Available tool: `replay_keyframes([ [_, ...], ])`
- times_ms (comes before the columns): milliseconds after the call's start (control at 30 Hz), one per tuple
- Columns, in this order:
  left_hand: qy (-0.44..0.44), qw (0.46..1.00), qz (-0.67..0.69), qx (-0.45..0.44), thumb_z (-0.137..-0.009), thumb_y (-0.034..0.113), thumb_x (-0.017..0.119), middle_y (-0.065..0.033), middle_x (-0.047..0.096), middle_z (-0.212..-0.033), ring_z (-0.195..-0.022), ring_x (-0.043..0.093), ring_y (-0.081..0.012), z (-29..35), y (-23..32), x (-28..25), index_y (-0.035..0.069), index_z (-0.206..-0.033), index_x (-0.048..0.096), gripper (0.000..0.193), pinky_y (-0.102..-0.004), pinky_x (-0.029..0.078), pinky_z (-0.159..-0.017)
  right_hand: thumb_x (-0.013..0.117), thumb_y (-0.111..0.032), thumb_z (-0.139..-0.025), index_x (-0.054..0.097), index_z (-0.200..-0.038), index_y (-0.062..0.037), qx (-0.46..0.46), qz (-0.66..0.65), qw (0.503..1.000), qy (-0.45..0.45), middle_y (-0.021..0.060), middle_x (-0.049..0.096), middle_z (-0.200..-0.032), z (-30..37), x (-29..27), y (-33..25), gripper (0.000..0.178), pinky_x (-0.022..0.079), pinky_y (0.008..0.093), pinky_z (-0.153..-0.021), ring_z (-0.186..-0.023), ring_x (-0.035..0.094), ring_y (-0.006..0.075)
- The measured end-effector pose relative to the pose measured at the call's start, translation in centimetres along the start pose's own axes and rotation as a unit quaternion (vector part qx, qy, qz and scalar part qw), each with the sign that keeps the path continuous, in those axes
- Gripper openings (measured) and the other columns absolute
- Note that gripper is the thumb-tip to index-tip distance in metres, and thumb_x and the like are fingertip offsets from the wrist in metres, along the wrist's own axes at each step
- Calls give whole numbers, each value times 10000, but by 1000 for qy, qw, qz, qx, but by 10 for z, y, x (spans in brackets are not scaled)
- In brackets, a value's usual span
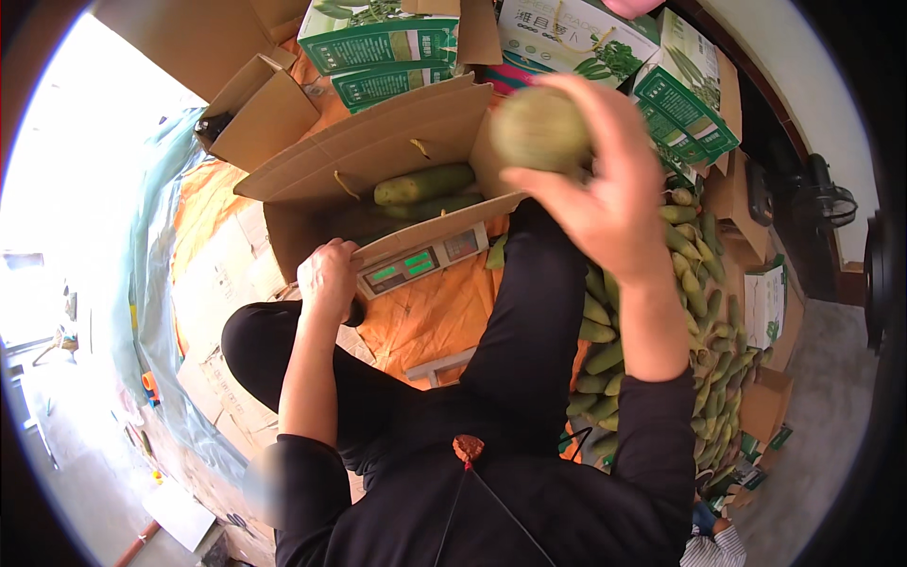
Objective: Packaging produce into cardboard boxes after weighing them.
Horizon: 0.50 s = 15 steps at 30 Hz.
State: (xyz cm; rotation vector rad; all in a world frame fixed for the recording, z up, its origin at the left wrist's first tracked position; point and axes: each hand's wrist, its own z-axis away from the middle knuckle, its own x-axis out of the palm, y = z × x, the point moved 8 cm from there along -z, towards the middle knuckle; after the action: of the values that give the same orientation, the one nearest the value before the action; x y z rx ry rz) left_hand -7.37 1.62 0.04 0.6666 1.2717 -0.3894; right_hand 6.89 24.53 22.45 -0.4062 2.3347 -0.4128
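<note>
My right hand (595, 194) is raised and grips a round pale-green radish (539, 129) seen end-on, above the right side of an open cardboard box (378, 142). Inside the box lie long green radishes (423, 184). The box stands on an electronic scale (420, 262) with lit green displays. My left hand (328, 279) is closed over the box's near left corner beside the scale. My legs in dark trousers stretch out below the scale.
A heap of several green radishes (704, 312) lies to my right on the orange sheet (430, 312). Green-and-white printed cartons (378, 42) stand behind the box. More cardboard boxes (260, 109) sit at the far left, and flattened cardboard lies to the left.
</note>
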Motion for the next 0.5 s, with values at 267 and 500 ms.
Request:
replay_keyframes([
  [267, -52, 997, -32, -42, -839, 258, 599, -146, 667, -846, -826, 649, -324, -9, 0, 15, 109, -886, 675, 174, -436, 505, -714, 781, -330, -642, 600, -1066, -99, 17, 55, 978, -203, 41, 614, -981, -2, 188, -46, 515, 408, 413, -787, -964, 557, 225],
  [500, -48, 998, -7, -29, -817, 237, 622, -154, 667, -870, -800, 642, -342, -9, -6, 17, 84, -947, 671, 206, -446, 495, -695, 774, -411, -662, 581, -1142, -141, 134, 1, 958, -254, 73, 569, -1068, 28, 253, -26, 583, 389, 465, -849, -1096, 504, 264],
])
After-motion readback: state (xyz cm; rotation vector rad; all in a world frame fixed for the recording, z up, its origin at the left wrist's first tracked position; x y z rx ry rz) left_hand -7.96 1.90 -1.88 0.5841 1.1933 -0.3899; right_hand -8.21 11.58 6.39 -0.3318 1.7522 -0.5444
